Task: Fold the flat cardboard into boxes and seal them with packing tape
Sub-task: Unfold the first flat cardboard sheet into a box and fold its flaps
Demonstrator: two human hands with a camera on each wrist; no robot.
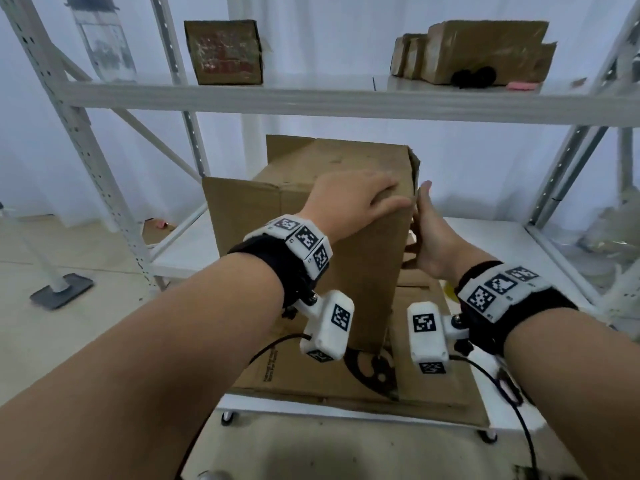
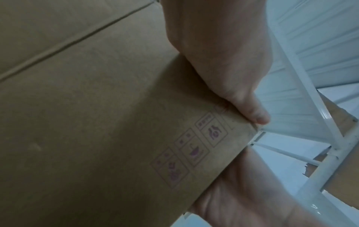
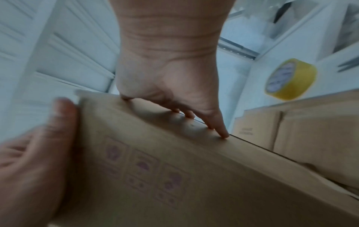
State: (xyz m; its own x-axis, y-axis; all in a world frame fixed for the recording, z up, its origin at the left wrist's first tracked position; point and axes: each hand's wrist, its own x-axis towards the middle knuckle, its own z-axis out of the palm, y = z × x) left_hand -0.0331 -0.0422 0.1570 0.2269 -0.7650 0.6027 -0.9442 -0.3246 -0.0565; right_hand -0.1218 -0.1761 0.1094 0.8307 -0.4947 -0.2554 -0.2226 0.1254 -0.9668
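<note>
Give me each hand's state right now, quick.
Left hand: closed, fingers curled over the top edge of the cardboard box.
Right hand: open, pressed flat against the box's side.

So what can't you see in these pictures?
Inside the box: head view, its own walls hide it.
Pictures printed on it: right wrist view, blurred.
Tape roll: head view, mostly behind the right hand.
Black thing on top shelf: head view, too small.
</note>
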